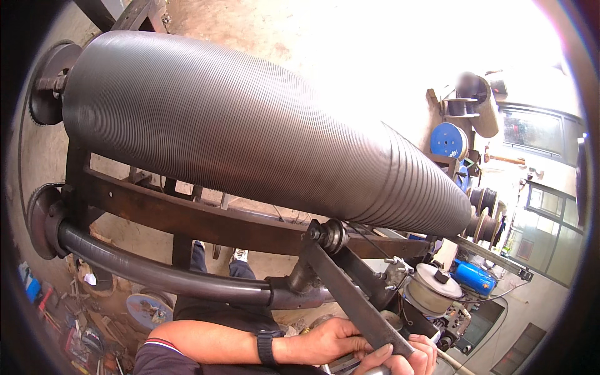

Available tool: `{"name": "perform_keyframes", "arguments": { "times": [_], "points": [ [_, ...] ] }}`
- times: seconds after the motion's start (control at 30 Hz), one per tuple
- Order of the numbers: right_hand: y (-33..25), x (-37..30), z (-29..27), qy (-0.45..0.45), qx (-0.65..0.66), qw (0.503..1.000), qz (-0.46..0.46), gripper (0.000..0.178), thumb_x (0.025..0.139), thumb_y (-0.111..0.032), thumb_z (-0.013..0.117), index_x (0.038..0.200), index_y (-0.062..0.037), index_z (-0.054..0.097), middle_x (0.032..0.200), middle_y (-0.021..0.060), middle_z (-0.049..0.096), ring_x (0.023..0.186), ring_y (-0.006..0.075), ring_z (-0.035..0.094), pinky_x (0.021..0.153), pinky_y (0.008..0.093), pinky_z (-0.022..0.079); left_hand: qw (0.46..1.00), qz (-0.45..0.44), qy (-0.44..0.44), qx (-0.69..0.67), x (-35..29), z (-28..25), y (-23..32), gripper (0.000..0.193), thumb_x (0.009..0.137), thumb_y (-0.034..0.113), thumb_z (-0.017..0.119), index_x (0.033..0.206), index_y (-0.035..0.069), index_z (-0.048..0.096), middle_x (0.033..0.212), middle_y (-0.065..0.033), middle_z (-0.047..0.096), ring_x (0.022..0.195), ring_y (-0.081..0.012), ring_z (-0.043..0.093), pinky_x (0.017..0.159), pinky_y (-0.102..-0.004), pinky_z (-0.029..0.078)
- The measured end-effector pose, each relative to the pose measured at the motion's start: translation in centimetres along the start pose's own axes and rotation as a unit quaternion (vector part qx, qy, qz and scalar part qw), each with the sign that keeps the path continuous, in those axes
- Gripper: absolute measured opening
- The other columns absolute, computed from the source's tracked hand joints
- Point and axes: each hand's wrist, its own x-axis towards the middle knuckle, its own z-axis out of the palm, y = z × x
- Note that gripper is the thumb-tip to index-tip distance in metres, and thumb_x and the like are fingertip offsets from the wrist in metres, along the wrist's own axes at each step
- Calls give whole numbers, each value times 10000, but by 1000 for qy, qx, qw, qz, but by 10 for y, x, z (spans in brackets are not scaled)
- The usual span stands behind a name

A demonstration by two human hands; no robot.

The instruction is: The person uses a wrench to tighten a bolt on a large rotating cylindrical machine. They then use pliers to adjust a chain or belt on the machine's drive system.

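A flat dark steel bar [350, 297] slants down toward me from a grooved roller [333, 235]. Its upper end is joined to a collar [300, 275] on a thick dark shaft [169, 269]. At the bar's lower end, my right hand [409, 359] is closed round it, with the thumb lying on top. Close by on its left side, my left hand [325, 340] has its fingers curled in. The bar partly hides those fingers, and I cannot make out what is in them. Above stretches a large drum [237, 119] wound with dark, ribbed turns, spaced wider toward its right end.
A steel frame beam [169, 206] runs below the drum. Wheels [47, 222] stand at the left end. Right of my hands are a pale spool [431, 284] and a blue tank [475, 277]. Loose tools and scraps [94, 340] lie at lower left.
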Motion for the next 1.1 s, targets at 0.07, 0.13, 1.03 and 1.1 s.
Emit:
{"name": "perform_keyframes", "arguments": {
  "times": [0.07,0.13,1.03,1.1],
  "points": [
    [1,-1,-1,-3,5,1000,-7,153,824,22,710,812,-40,571,689,147,602,591,308,626,618,452,591,1000,-8,-3,-8,-1,-1,-3,266,1041,175,655,1209,-26,701,965,-17,710,896,-86,631,827,-256,532],
    [-2,-1,2,15,-1,1000,0,151,823,20,711,808,-37,572,682,146,599,585,307,625,608,449,589,1000,3,-7,6,-2,-1,-2,267,1042,178,655,1210,-24,702,966,-16,711,900,-88,633,833,-260,533],
    [-10,7,-3,-8,6,1000,0,157,828,27,708,805,-41,568,696,145,611,586,308,626,611,446,584,998,14,-3,54,-10,-1,12,265,1044,184,648,1221,-6,704,1023,-36,728,958,-99,648,878,-278,535],
    [-12,7,-4,-10,6,1000,5,158,829,28,710,810,-42,570,698,146,612,589,309,629,615,448,584,998,15,-1,63,-11,-1,13,266,1048,192,645,1214,-6,706,1027,-40,729,960,-102,650,879,-279,537]
  ]
}}
